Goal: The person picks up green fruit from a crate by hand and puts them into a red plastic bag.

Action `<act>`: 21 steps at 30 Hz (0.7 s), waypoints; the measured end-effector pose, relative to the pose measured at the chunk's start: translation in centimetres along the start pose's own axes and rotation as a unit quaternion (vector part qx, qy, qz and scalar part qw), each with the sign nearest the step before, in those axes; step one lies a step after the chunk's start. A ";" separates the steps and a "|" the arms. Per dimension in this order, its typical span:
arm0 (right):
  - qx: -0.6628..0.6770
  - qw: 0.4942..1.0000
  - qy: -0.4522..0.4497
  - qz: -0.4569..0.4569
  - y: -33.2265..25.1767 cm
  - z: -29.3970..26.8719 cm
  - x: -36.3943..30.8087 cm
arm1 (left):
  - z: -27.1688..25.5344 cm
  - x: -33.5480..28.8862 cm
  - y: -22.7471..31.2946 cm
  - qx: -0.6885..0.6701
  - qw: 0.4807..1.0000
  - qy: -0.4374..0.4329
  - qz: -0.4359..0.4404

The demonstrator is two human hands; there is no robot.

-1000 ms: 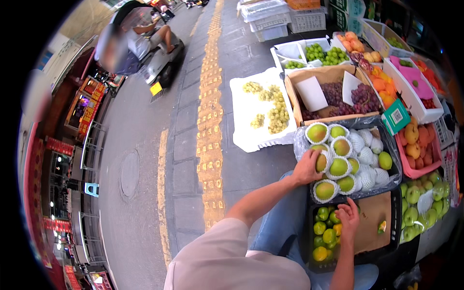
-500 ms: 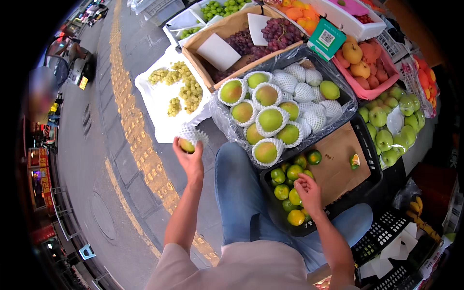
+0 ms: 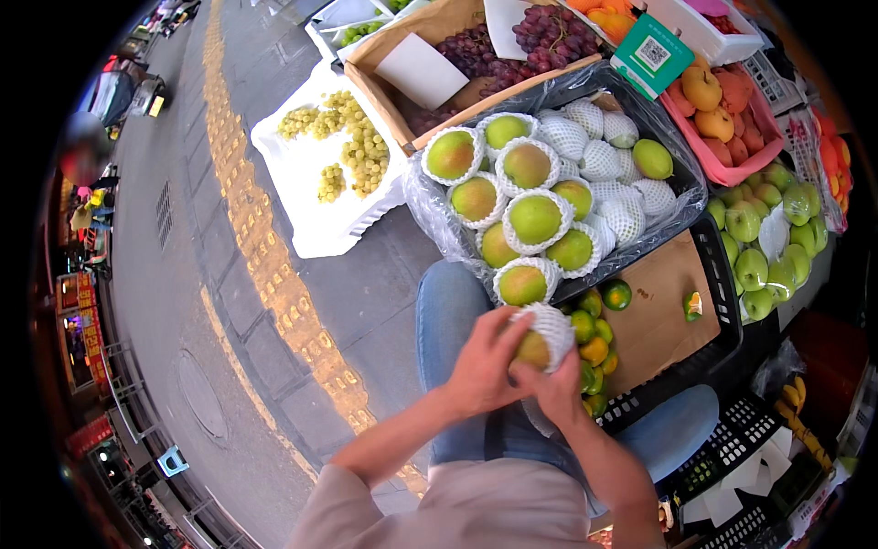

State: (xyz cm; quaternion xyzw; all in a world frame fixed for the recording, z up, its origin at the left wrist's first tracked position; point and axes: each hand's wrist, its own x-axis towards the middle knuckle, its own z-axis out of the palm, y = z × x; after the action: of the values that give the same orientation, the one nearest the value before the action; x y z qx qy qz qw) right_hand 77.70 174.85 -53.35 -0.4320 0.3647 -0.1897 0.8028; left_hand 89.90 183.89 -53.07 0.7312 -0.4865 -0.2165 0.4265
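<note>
The mango (image 3: 535,348), just below the middle of the frame, sits in a white foam net (image 3: 551,322) held between both hands. The left hand (image 3: 482,364) cups its side, the right hand (image 3: 556,389) grips from beneath, fingers closed on the net. The wrapping looks about halfway; next the net wants drawing down evenly. Wrapped fruit fills the crate (image 3: 681,197) above.

Left hand (image 3: 480,366) and right hand (image 3: 556,389) both grip one round yellow-green pear (image 3: 533,349) half sheathed in a white foam net sleeve (image 3: 551,328), above the lap; just beyond, a plastic-lined black crate (image 3: 677,197) of netted pears; beside it, a black crate of small green and orange citrus (image 3: 722,311).
</note>
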 end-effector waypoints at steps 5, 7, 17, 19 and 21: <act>0.049 0.992 0.116 -0.024 0.8 -3.2 0.7 | -0.7 5.2 -8.1 0.130 0.978 0.163 -0.032; 0.018 0.987 0.160 -0.021 1.8 -3.9 0.0 | -2.0 8.8 -9.9 0.216 0.951 0.174 -0.137; 0.010 0.992 0.123 -0.024 2.2 -3.4 -1.3 | -1.3 10.0 -13.2 0.219 0.948 0.152 -0.173; 0.004 0.990 0.137 -0.016 1.7 -2.5 -1.2 | -1.6 9.9 -12.8 0.215 0.949 0.163 -0.163; 0.005 0.990 0.142 -0.020 1.4 -2.3 -1.3 | -1.8 10.0 -12.3 0.229 0.945 0.177 -0.153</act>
State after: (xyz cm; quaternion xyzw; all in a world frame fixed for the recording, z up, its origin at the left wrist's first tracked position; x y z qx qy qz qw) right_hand 75.14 175.16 -54.81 -0.4039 0.4657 -0.2672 0.7407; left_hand 101.97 177.71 -61.41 0.9013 -0.3216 -0.0294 0.2887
